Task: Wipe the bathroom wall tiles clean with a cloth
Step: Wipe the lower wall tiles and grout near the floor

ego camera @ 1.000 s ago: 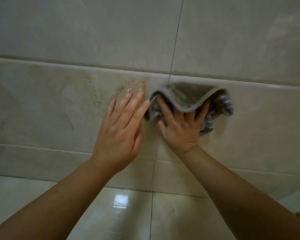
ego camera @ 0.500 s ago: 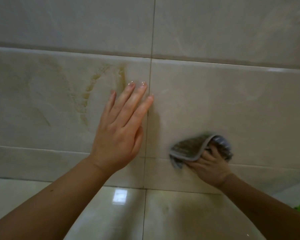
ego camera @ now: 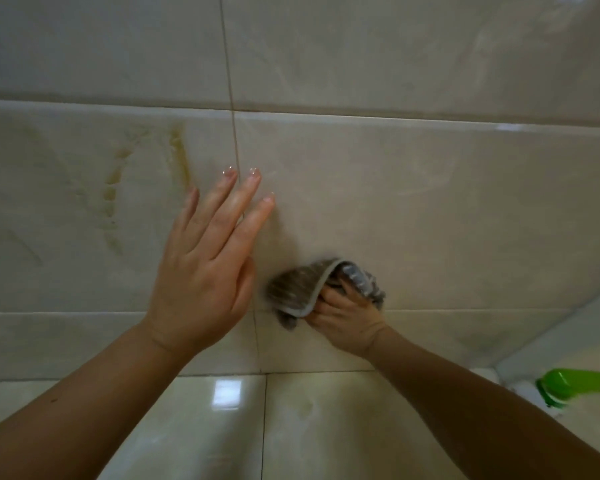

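Cloth (ego camera: 297,289), balled in the curled right hand (ego camera: 347,320), is now at the tile (ego camera: 430,202) bottom edge vs top edge 1 s ago; left hand (ego camera: 205,268) flat, empty; brown streaks (ego camera: 111,188) to its left not wiped yet.

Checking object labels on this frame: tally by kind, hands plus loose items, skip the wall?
Hands: 2 (left hand, right hand)
Cloth: 1
Green plastic item: 1, lower right, partly cut off
Total: 4

Glossy cream tile floor (ego camera: 326,427) w/ dark grout line (ego camera: 264,427); light glare patch (ego camera: 227,393) just left of line; green plastic obj (ego camera: 575,386) far right of it, partly cut off.
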Action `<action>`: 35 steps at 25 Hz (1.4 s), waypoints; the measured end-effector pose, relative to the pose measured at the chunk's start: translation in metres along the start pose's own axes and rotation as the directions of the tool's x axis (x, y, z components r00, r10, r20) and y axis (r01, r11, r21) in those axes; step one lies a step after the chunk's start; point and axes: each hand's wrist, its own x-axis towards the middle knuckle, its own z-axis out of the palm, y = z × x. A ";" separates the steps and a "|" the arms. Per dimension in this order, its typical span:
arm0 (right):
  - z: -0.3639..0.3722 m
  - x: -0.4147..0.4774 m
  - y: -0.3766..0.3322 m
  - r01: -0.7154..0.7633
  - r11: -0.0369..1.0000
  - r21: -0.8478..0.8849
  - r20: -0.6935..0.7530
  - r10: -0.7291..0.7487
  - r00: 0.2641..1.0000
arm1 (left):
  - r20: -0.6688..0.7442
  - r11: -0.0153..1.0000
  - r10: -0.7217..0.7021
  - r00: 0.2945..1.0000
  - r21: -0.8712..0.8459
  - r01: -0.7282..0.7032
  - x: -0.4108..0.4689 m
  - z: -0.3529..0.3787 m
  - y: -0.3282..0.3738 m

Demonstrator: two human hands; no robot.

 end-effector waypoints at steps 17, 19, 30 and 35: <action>0.006 -0.089 0.055 -0.158 0.987 0.000 -0.046 0.158 0.986 | 0.008 0.995 0.086 0.996 -0.046 -0.086 0.010 0.029 0.031; 0.001 -0.101 0.072 -0.250 0.968 0.000 -0.086 0.249 0.965 | 0.013 0.993 0.103 0.995 -0.050 -0.103 0.011 0.030 0.033; -0.022 -0.020 0.061 -0.416 0.906 0.078 -0.175 0.423 0.889 | 0.020 0.995 0.094 0.995 -0.018 -0.093 0.012 0.028 0.032; -0.038 -0.014 0.094 -0.619 0.783 0.053 -0.238 0.612 0.754 | 0.003 0.998 0.071 0.998 0.001 -0.071 0.016 0.024 0.026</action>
